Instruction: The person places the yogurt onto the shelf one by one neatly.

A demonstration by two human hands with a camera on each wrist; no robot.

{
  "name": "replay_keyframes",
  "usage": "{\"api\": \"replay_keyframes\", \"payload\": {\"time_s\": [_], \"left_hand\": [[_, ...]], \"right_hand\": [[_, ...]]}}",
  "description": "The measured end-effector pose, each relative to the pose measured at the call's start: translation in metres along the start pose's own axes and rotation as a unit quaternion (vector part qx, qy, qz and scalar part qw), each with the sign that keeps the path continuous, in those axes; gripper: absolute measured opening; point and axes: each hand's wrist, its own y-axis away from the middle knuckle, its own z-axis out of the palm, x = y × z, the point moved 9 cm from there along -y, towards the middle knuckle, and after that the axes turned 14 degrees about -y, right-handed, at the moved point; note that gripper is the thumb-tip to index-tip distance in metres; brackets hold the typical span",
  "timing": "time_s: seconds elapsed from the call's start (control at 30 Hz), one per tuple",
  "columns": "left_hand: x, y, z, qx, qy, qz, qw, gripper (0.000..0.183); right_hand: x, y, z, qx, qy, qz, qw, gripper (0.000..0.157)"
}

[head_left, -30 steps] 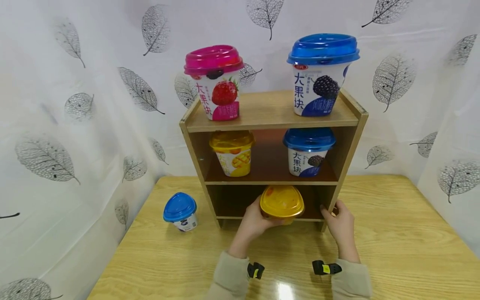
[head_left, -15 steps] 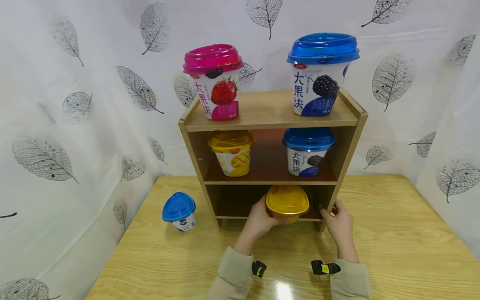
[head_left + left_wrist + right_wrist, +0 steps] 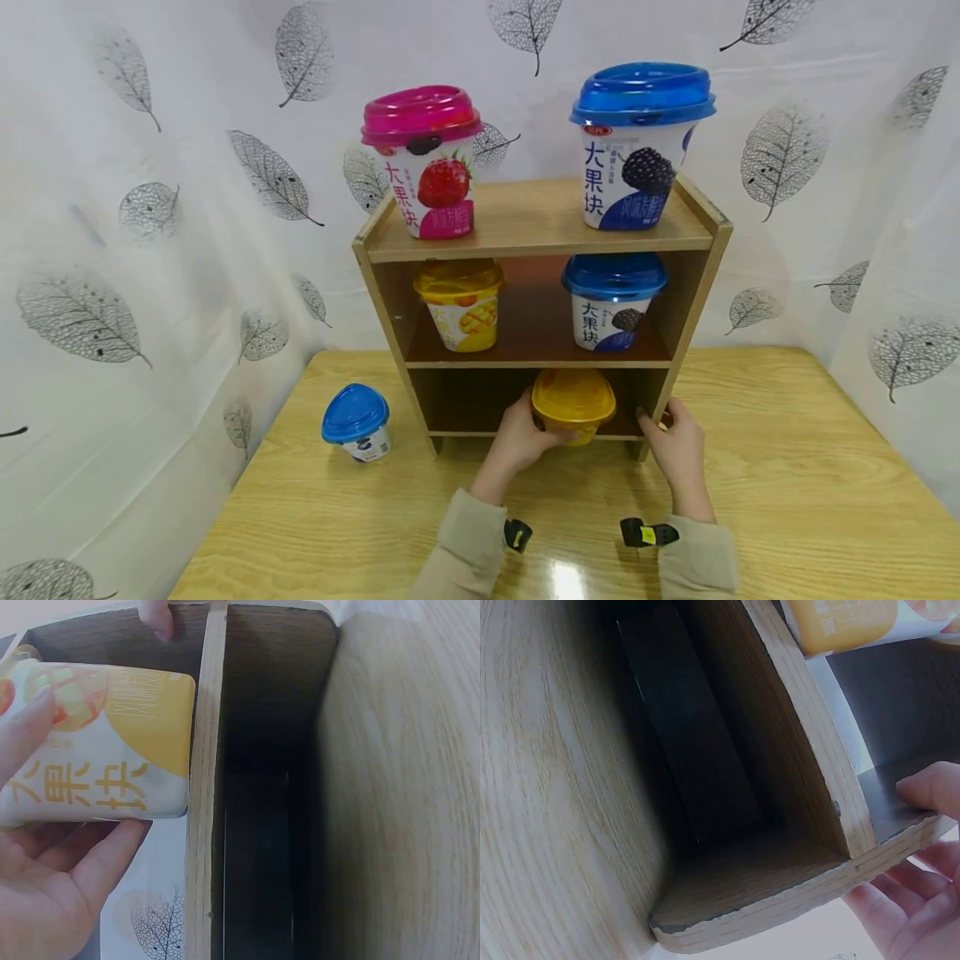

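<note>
My left hand (image 3: pixel 517 440) grips a yogurt cup with a yellow lid (image 3: pixel 573 398) at the front of the lowest shelf of a small wooden rack (image 3: pixel 540 248). Thumb and fingers lie on opposite sides of this cup (image 3: pixel 97 746) in the left wrist view. Its base is right by the shelf board (image 3: pixel 202 795); whether it touches is unclear. My right hand (image 3: pixel 678 442) holds the rack's right side panel (image 3: pixel 693 325) low down. In the right wrist view its thumb (image 3: pixel 936 787) is inside the panel and its fingers are outside.
Pink-lidded (image 3: pixel 427 167) and blue-lidded (image 3: pixel 637 154) cups stand on top. On the middle shelf are a yellow-lidded cup (image 3: pixel 461 308) and a blue-lidded cup (image 3: pixel 611 304). Left of the rack, another blue-lidded cup (image 3: pixel 358 421) sits on the wooden table (image 3: pixel 300 517). A leaf-patterned curtain hangs behind.
My left hand has shifted the yellow-lidded yogurt cup rightward along the lowest shelf, then slightly inward and lower. My right hand keeps its hold on the side panel.
</note>
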Motion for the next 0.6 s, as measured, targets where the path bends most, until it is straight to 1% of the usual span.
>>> {"api": "replay_keyframes", "payload": {"time_s": [0.07,0.3,0.4,0.6], "left_hand": [[0.000,-0.001,0.000,0.001,-0.008,-0.004,1.0000,0.071],[-0.003,-0.005,0.004,0.012,-0.004,-0.032,0.9994,0.081],[-0.001,-0.007,0.004,0.026,-0.018,-0.027,0.9991,0.077],[0.007,-0.008,0.003,0.077,-0.038,-0.001,0.9963,0.067]], "right_hand": [[0.000,0.000,0.000,-0.001,-0.001,0.002,1.000,0.033],[0.002,-0.001,0.000,0.001,0.000,0.002,1.000,0.033],[0.002,-0.001,0.000,0.002,-0.001,0.001,1.000,0.033],[0.003,-0.001,0.000,0.003,-0.002,0.002,1.000,0.033]]}}
